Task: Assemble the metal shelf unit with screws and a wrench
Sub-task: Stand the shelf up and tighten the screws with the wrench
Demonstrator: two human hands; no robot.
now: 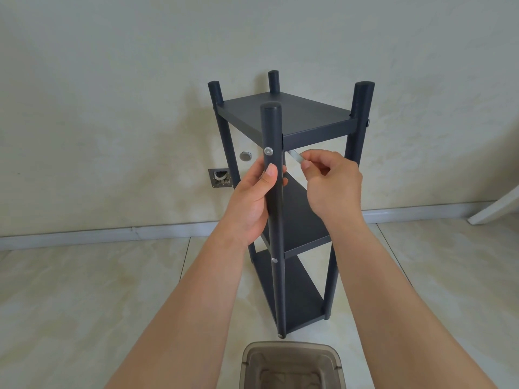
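Head cam: the dark metal shelf unit (292, 175) stands upright on the tile floor (84, 290) near the wall. Left hand (252, 203) wraps the near post (273, 220), thumb just under a silver screw (268, 150). Right hand (331, 183) pinches a small flat wrench (294, 155) under the top shelf, fingers pressed together.

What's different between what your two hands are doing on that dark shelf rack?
The left hand wraps around the near black round metal post, thumb up its front; the right hand touches no post and pinches a thin silver wrench. The left hand sits lower, below the silver screw head; the right hand is raised just under the dark flat top shelf. Both work at the same corner.
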